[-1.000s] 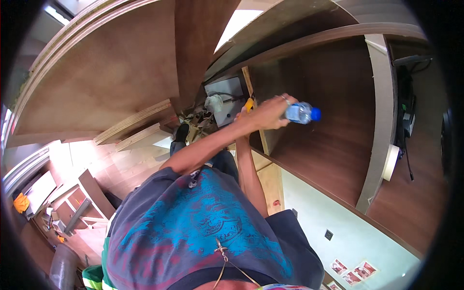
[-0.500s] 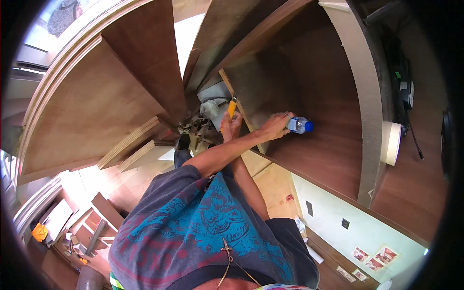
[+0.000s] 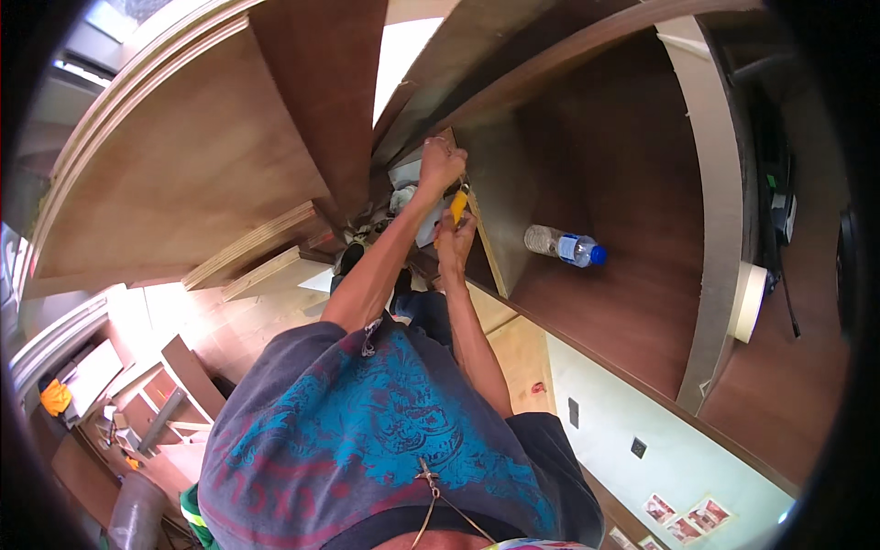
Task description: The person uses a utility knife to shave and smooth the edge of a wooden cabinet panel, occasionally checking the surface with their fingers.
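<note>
My right hand [image 3: 456,242] is closed round a yellow utility knife [image 3: 460,205], its tip pointing away from me beside the pale front edge [image 3: 489,240] of an upright cabinet panel. Farther off, my left hand [image 3: 443,165] is at the far end of that edge. Its fingers are curled together, and what they pinch, if anything, is hidden. Right of both hands, a clear plastic bottle [image 3: 564,246] with a blue cap lies on its side in the brown cabinet compartment [image 3: 623,293], touched by neither hand.
Large plywood panels [image 3: 183,156] stand on the left. A roll of tape [image 3: 749,302] sits at the right beyond the compartment's pale edge strip [image 3: 710,183]. White crumpled material [image 3: 401,199] lies below my left arm. Shelving and clutter [image 3: 151,412] are behind at lower left.
My left hand has let go of the bottle and moved left and away to the panel's edge. The bottle stays lying in the compartment. My right hand still holds the knife, slightly shifted.
</note>
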`<state>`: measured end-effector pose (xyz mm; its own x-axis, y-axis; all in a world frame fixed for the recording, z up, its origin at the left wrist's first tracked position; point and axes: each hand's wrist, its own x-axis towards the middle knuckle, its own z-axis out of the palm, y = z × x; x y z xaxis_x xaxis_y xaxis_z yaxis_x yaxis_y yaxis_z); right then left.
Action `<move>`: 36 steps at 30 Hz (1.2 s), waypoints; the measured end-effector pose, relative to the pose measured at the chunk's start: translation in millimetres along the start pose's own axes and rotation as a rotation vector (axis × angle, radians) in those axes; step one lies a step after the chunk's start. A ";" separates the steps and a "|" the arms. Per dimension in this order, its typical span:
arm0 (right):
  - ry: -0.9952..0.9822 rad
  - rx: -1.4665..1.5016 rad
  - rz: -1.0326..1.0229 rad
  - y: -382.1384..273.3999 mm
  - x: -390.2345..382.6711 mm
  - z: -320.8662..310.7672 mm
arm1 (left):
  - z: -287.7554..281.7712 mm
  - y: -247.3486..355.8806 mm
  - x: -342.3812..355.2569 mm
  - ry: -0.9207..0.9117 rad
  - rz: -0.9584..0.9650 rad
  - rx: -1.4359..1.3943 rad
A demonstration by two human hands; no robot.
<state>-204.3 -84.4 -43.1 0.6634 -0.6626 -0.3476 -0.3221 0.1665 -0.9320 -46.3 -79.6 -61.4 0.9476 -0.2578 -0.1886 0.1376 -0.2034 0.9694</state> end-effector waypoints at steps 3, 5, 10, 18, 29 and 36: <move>0.013 -0.047 0.011 -6.3 -2.3 4.7 | 16.6 -13.2 11.9 0.076 0.029 0.013; 0.008 -0.099 0.012 -8.4 -1.7 6.3 | 25.2 -19.3 15.3 0.188 0.026 -0.155; 0.007 -0.126 -0.026 -2.0 -3.5 -9.7 | 26.0 27.6 -9.3 0.252 -0.267 -0.546; 0.060 -0.487 -0.519 25.9 2.7 -6.3 | 33.5 20.9 1.0 0.273 -0.349 -0.428; -0.072 -0.531 -0.023 37.3 -17.0 14.6 | 25.9 76.2 -26.3 0.297 -0.212 0.040; -0.127 -0.420 -0.084 5.3 14.3 45.8 | 20.2 83.6 -27.3 0.169 -0.237 0.070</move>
<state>-165.6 -59.5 -57.8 0.7681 -0.5621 -0.3067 -0.4926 -0.2128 -0.8438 -66.5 -108.7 21.6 0.9267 -0.0355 -0.3740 0.3463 -0.3054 0.8870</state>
